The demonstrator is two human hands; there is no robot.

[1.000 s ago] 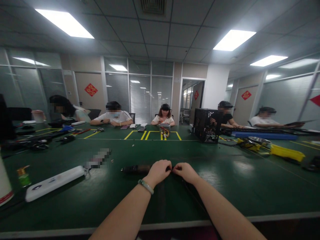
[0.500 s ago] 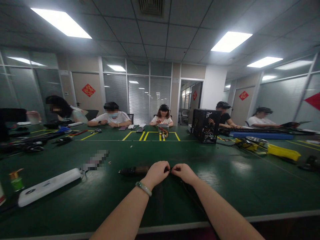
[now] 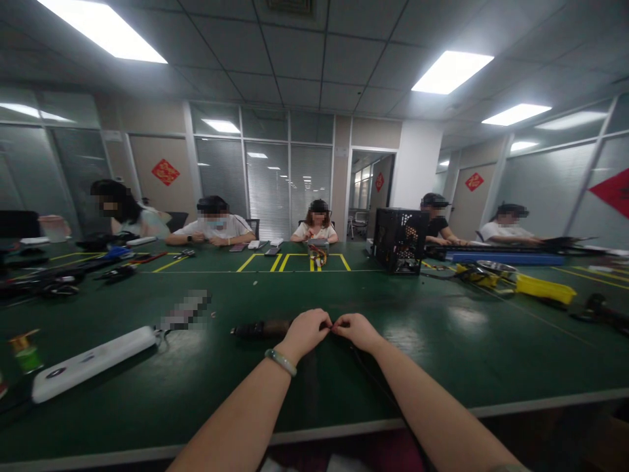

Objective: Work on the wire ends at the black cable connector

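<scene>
our view swings slightly right since the earlier frame: dark tool (image 3: 263,329) lying left-to-right along the surface (image 3: 472,347), right end hidden by our nearer left hand (image 3: 309,331); beside it our right hand (image 3: 360,332), fingers (image 3: 343,322) curled, what either grips we can't tell.

A handheld tool (image 3: 258,329) lies on the table (image 3: 196,406), left of the left hand (image 3: 308,329). A bottle (image 3: 28,358) stands farther left; a computer case (image 3: 400,241) stands beyond the right hand (image 3: 358,332).
</scene>
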